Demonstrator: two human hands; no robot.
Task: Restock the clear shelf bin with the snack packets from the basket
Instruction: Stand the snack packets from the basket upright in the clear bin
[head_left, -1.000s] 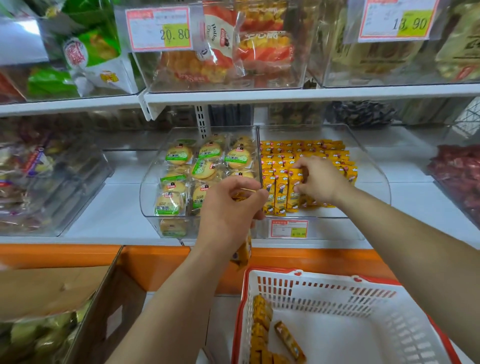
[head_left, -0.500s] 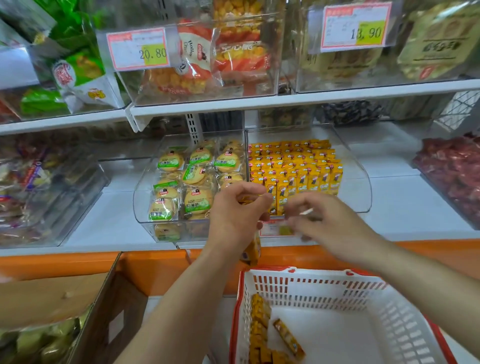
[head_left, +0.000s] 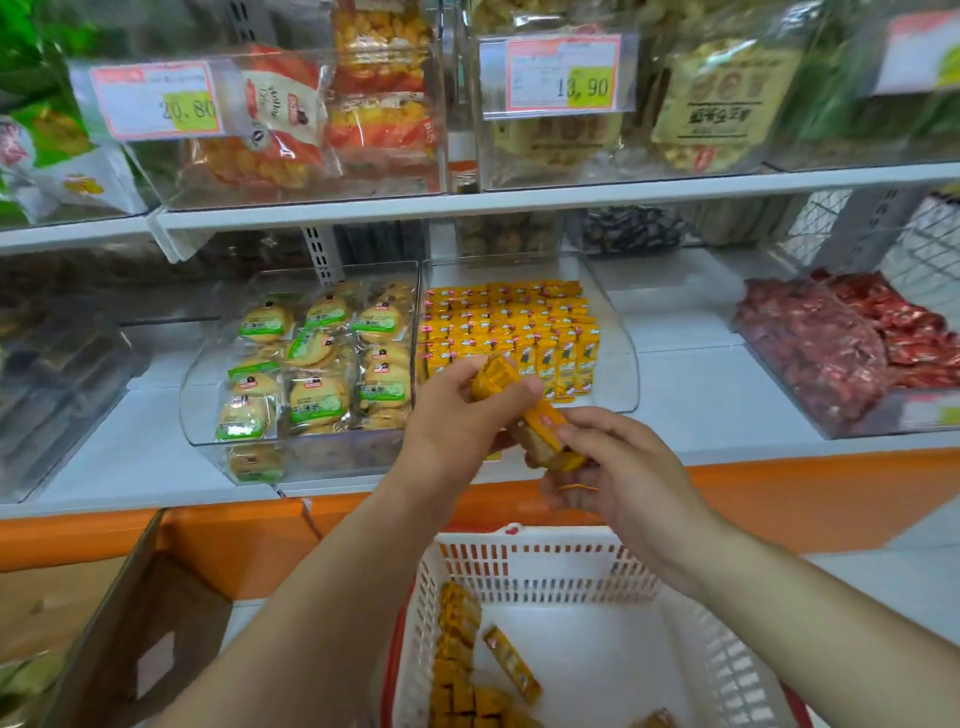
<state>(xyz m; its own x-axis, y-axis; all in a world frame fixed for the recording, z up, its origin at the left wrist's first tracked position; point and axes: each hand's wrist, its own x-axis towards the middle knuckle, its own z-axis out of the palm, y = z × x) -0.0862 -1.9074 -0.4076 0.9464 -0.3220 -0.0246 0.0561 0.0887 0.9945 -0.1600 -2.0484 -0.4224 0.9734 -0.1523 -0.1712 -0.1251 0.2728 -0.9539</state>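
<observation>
Rows of yellow packets (head_left: 509, 322) fill much of the clear bin (head_left: 626, 358), more wait in the near basket (head_left: 524, 543), and the left hand (head_left: 457, 415) grips a bundle (head_left: 540, 422) whose end the right hand (head_left: 623, 473) pinches.

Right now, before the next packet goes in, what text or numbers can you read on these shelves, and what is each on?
"20.80": left price tag, on the upper-left clear bin.
"13.90": middle price tag, on the upper-middle clear bin.
Too blurred or small to read: far-right price tag, print on the yellow snack packets, green-labelled cookie packs, beige bag.
</observation>
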